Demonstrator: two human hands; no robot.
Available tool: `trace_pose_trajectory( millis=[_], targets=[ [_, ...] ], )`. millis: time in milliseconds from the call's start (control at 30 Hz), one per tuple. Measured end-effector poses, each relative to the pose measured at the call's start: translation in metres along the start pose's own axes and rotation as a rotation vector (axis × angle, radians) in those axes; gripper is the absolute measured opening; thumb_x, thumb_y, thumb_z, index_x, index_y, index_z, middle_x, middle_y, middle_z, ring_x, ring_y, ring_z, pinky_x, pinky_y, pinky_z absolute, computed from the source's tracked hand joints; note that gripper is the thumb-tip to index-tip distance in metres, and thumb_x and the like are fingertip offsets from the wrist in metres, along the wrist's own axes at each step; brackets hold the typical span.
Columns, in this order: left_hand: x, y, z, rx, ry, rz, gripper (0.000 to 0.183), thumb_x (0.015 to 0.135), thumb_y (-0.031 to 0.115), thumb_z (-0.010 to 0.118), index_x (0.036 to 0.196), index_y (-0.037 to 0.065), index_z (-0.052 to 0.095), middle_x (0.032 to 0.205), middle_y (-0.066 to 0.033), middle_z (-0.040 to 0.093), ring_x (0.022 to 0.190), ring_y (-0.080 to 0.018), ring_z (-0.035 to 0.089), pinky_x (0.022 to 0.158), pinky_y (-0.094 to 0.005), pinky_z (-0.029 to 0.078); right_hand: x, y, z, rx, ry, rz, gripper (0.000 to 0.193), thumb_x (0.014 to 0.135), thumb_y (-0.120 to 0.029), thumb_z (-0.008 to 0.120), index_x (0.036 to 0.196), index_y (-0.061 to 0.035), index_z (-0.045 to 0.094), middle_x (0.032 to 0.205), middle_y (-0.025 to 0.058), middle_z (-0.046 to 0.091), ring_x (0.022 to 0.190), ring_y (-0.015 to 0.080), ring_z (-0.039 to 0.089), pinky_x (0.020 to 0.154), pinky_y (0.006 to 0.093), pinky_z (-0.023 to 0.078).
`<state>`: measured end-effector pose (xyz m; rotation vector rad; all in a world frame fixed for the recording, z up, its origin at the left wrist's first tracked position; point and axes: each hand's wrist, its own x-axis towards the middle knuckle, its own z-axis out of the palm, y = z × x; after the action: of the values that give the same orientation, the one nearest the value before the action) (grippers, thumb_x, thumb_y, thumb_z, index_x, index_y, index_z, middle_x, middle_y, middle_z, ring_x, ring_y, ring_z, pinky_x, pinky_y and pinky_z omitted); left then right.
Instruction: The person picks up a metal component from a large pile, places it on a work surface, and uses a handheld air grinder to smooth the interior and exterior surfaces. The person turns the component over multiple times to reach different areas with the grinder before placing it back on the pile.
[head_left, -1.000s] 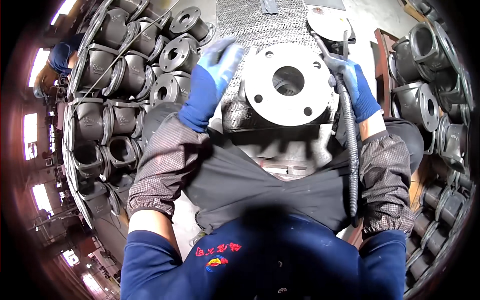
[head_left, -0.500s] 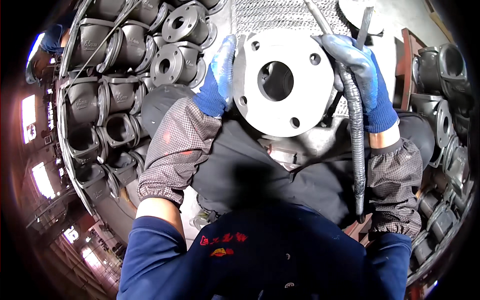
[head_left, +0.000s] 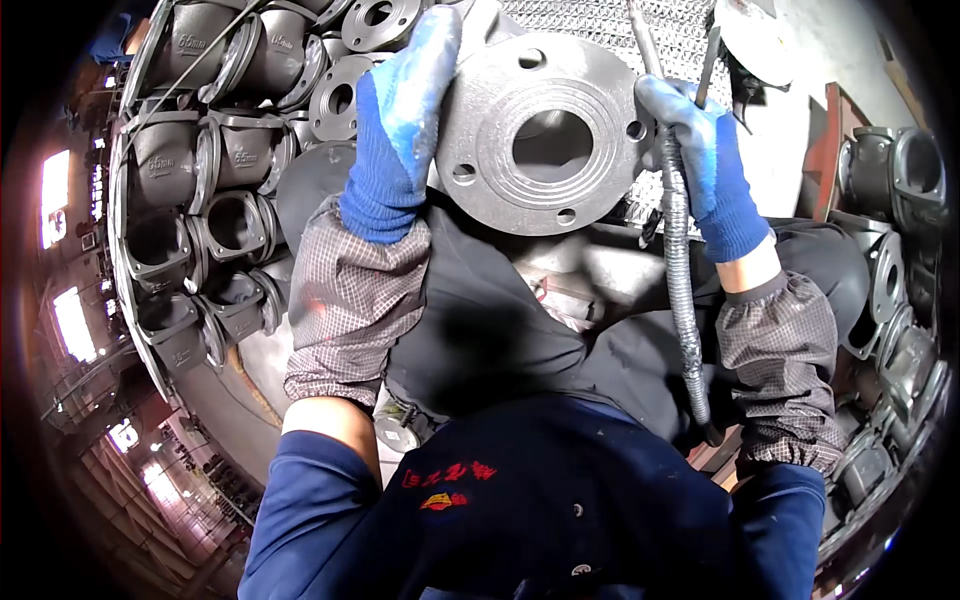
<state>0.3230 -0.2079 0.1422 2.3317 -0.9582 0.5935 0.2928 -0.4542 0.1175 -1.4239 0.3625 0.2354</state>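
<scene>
A round grey metal flange (head_left: 490, 110) on a casting faces up between my hands, with a central bore, concentric rings and several bolt holes. My left hand (head_left: 408, 105), in a blue coated glove, presses along its left edge; part of its grip is hidden. To the right, my gloved right hand (head_left: 700, 140) closes around a thin dark rod (head_left: 708, 70) that sticks up past the fingers. Its thumb is by the flange's right edge. A tape-wrapped hose (head_left: 681, 270) runs down beside that hand, and I cannot tell whether the fingers also hold it.
Several dark flanged castings (head_left: 165, 165) are stacked at the left behind a metal rim. More castings (head_left: 885, 270) stand at the right, near a reddish frame (head_left: 826, 150). Metal mesh (head_left: 600, 35) lies beyond the flange. A white disc-like object (head_left: 755, 45) is at the top right.
The flange has turned: its bright, near-white face now looks grey, with its rings and bolt holes in new places. My left hand has risen and shifted left; my right hand has shifted slightly left.
</scene>
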Motion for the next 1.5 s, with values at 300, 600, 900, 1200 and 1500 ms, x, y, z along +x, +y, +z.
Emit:
trace_pose_trajectory(
  millis=[300, 600, 900, 1200, 1500],
  targets=[
    [-0.007, 0.008, 0.019, -0.163, 0.027, -0.037, 0.051, 0.079, -0.002, 0.053, 0.129, 0.002, 0.045, 0.116, -0.0202, 0.056, 0.095, -0.0343, 0.059, 0.080, -0.0401, 0.047, 0.034, 0.020, -0.023, -0.057, 0.157, -0.072, 0.023, 0.085, -0.019, 0.059, 0.097, 0.0003, 0.064, 0.073, 0.0008, 0.058, 0.053, 0.0077, 0.051, 0.049, 0.0206, 0.043],
    [-0.003, 0.014, 0.046, -0.937, -0.068, -0.363, 0.046, 0.093, 0.000, 0.042, 0.137, 0.004, 0.033, 0.126, -0.0215, 0.050, 0.109, -0.0234, 0.055, 0.090, -0.0309, 0.044, 0.063, 0.043, -0.035, 0.017, 0.260, -0.226, 0.030, 0.083, -0.024, 0.064, 0.096, 0.0032, 0.063, 0.074, -0.0004, 0.058, 0.062, 0.0061, 0.048, 0.056, 0.0224, 0.041],
    [-0.001, -0.015, 0.014, -0.982, 0.363, -0.831, 0.043, 0.097, 0.027, 0.036, 0.111, -0.010, 0.051, 0.109, -0.0216, 0.058, 0.090, -0.0256, 0.064, 0.075, -0.0309, 0.056, 0.021, 0.026, -0.043, -0.024, 0.472, -0.211, 0.029, 0.084, -0.020, 0.064, 0.096, 0.0054, 0.059, 0.074, 0.0042, 0.060, 0.062, 0.0090, 0.056, 0.053, 0.0222, 0.044],
    [-0.007, 0.002, 0.088, -1.181, -0.105, -1.009, 0.046, 0.099, 0.034, 0.037, 0.124, -0.003, 0.048, 0.112, -0.0117, 0.058, 0.101, -0.0160, 0.056, 0.091, -0.0285, 0.043, 0.012, 0.051, -0.083, -0.014, 0.628, -0.159, 0.029, 0.088, -0.024, 0.061, 0.096, 0.0039, 0.062, 0.063, -0.0031, 0.052, 0.051, 0.0043, 0.041, 0.046, 0.0215, 0.033],
    [0.017, 0.003, 0.126, -1.015, -0.056, -1.090, 0.048, 0.091, 0.044, 0.050, 0.120, 0.006, 0.057, 0.088, -0.0057, 0.063, 0.071, -0.0105, 0.056, 0.060, -0.0241, 0.045, 0.013, 0.043, -0.079, -0.017, 0.594, 0.028, 0.032, 0.090, -0.021, 0.057, 0.106, 0.0074, 0.060, 0.084, 0.0053, 0.063, 0.074, 0.0094, 0.057, 0.067, 0.0213, 0.045]
  ],
)
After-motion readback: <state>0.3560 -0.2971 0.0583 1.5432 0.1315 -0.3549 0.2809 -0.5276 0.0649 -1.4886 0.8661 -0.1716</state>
